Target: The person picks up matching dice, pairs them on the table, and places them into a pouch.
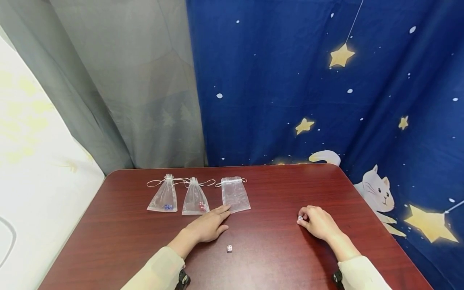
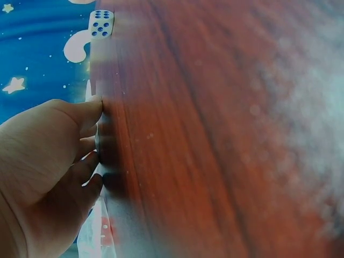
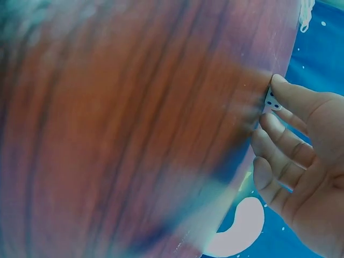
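Observation:
My left hand rests on the table with fairly straight fingers, its fingertips at the lower edge of a flat sheer drawstring bag. Nearer me lies a white die with spots, also seen at the top of the left wrist view as a die past my thumb. Over on the right, my right hand pinches another white die between thumb and fingers, low at the tabletop. Its spotted face shows in the right wrist view.
Two more sheer bags stand in a row to the left, cinched at the top: one bag holds blue dice, the other red dice. The dark red wooden table ends at a blue starry curtain and a grey one.

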